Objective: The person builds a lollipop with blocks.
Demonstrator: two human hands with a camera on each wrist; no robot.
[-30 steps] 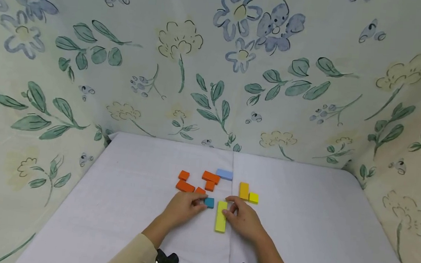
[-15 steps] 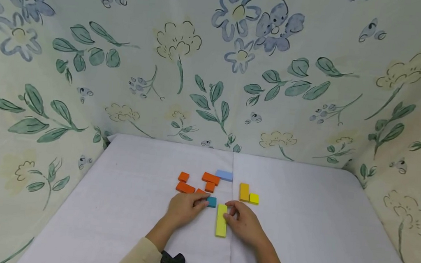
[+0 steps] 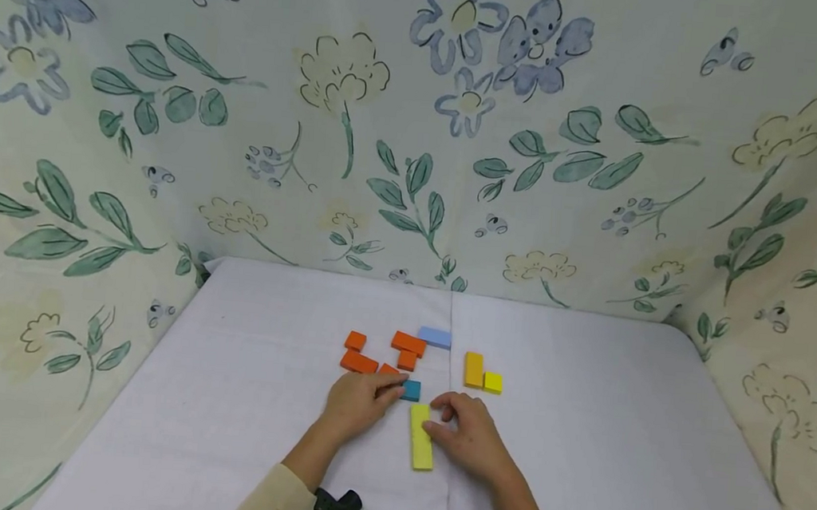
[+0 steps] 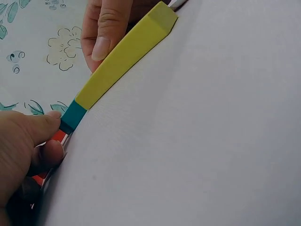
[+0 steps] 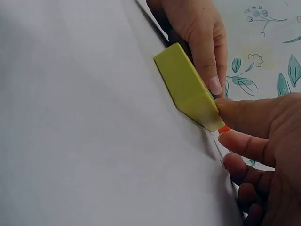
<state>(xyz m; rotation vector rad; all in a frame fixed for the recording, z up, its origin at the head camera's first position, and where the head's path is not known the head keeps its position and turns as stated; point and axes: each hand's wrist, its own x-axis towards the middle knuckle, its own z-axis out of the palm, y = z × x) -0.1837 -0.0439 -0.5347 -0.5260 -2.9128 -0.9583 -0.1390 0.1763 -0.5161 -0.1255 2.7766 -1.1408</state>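
My left hand [image 3: 357, 405] holds a small teal block [image 3: 411, 390] at its left side, thumb and index finger at its edges. In the left wrist view the teal block [image 4: 74, 116] lines up with the end of a long yellow-green block [image 4: 124, 59]. From the right, my right hand [image 3: 470, 432] touches this yellow-green block [image 3: 421, 440] with the thumb tip on its long side. The index finger bends near its far end, and no finger shows on the opposite side. The block lies slightly turned, its far end just below the teal one.
Several orange-red blocks [image 3: 360, 362] lie beyond my left hand, one partly hidden by the fingers. A light blue block [image 3: 435, 338] is farther back. Right of centre, an amber block [image 3: 474, 370] sits beside a small yellow block [image 3: 493, 382]. Floral cloth [image 3: 418, 128] rises behind the white table [image 3: 618, 432].
The yellow-green block has slid left and toward me and turned slightly, my right hand moving along with it. The teal block has shifted a little right with my left hand.
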